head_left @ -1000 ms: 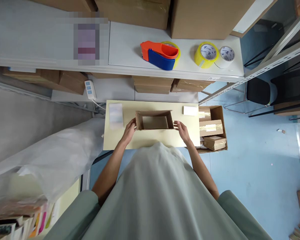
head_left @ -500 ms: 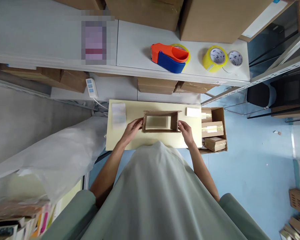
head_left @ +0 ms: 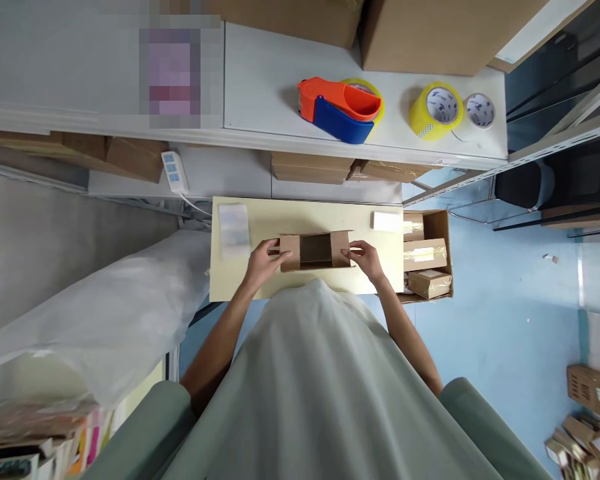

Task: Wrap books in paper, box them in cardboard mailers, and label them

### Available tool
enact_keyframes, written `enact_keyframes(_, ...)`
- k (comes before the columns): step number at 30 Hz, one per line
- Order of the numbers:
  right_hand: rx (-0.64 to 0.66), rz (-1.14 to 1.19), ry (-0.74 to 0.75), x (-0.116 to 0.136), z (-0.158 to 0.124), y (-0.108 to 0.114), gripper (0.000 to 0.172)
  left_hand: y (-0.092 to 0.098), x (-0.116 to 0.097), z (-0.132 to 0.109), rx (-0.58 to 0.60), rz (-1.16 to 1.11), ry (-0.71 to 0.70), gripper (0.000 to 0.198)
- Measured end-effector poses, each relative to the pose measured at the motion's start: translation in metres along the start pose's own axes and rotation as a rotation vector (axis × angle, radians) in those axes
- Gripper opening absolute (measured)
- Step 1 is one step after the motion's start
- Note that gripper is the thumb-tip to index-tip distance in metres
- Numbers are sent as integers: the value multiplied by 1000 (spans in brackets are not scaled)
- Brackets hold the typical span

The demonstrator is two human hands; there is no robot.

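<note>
A small cardboard box (head_left: pixel 315 250) lies before me on the pale yellow table, its two short end flaps folded inward and a dark opening between them. My left hand (head_left: pixel 265 262) holds the box's left end, thumb on top of the left flap and fingers at the outer side. At the other end, my right hand (head_left: pixel 364 259) grips the right flap with bent fingers. The long side flaps are seen only edge-on. To the left lies a whitish flat packet (head_left: pixel 234 230), and a small white block (head_left: pixel 387 221) sits at the right.
The yellow table (head_left: pixel 300 212) meets a shelf holding an orange and blue tape dispenser (head_left: pixel 340 110), tape rolls (head_left: pixel 436 111) and large cartons (head_left: pixel 443 37). A power strip (head_left: pixel 175 172) hangs at its edge. Right of the table stands an open carton (head_left: pixel 449 233) with taped boxes.
The box's short end flaps have gone from upright to folded inward, and its inside has turned dark. Both hands have shifted from the ends onto the flaps. The view has moved slightly.
</note>
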State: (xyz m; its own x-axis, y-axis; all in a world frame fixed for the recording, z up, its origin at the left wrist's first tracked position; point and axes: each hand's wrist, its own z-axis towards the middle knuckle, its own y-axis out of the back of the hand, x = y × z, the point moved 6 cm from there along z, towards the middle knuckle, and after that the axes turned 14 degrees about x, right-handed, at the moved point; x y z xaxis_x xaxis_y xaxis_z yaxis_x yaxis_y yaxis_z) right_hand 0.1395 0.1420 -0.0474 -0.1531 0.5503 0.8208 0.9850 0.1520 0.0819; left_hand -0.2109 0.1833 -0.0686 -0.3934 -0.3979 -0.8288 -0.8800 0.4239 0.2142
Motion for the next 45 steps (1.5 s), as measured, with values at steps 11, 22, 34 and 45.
enact_keyframes(11,48,-38,48,11,-20,16,60,8,-18,-28,81,-60,-34,83)
enact_keyframes(22,171,-50,62,11,-22,7,67,-1,-19,-33,69,22,-111,119)
enact_keyframes(34,3,-211,124,7,-21,3,77,-2,-40,-31,40,370,-228,33)
enact_keyframes(45,-66,-207,171,10,-29,-6,52,-7,-36,-34,25,410,-167,33)
